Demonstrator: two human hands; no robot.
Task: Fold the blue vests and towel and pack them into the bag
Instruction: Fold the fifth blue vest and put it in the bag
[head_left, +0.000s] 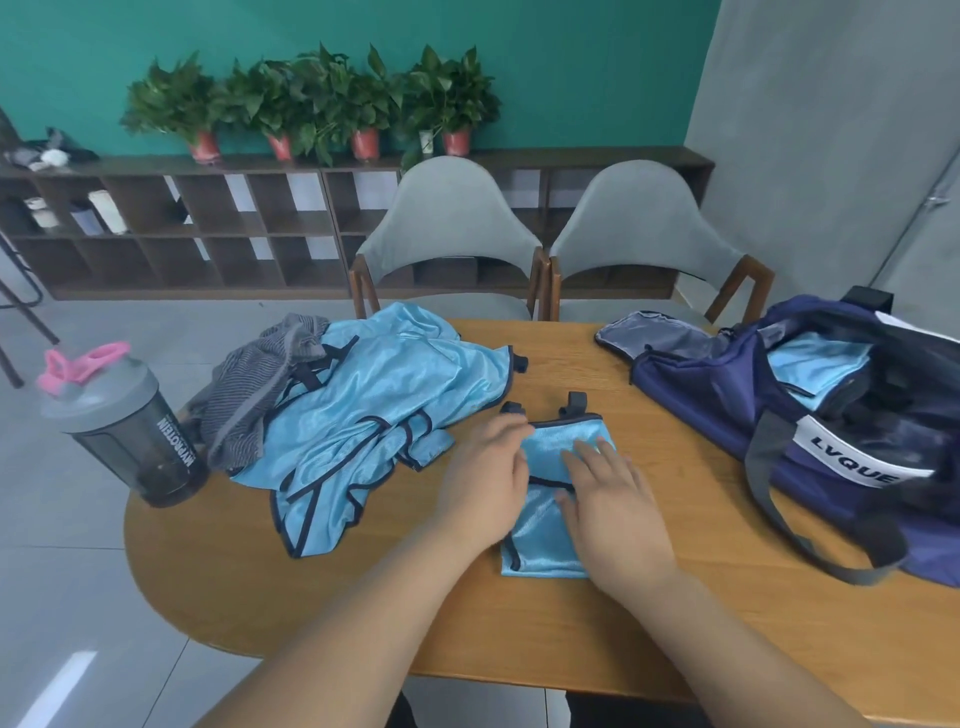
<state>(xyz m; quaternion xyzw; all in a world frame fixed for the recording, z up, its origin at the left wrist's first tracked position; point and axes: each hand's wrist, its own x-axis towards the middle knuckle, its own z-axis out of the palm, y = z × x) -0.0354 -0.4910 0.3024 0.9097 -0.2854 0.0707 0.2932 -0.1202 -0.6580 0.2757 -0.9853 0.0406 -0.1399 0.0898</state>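
Right now we have both hands down on a folded blue vest (550, 449) lying on the wooden surface (311, 587). Our left hand (483, 478) rests flat on the vest's left edge, fingers relaxed, gripping nothing. Our right hand (613, 504) lies flat on its right half, fingers straight and a bit spread, pressing the cloth. The vest shows between the two hands and just below them, with dark trim across its middle and two dark strap loops poking out past the fingertips.

Left of the left hand, near but not touching it, sits a heap of unfolded blue vests (374, 405), crumpled, with dark piping. A grey striped towel (254, 395) is bunched on the heap's far left side, overlapping it. Further left, a shaker bottle (130, 426) with a pink lid loop stands upright near the surface's edge.

Right of the right hand, well apart, is the navy bag (727, 395), open, flap laid back, white label reading LVQUE. A packed vest (815, 369) already lies inside it. The bag's grey strap (774, 499) loops onto the surface.

Beyond the fingertips, past the far edge, two grey chairs (452, 223) stand side by side.
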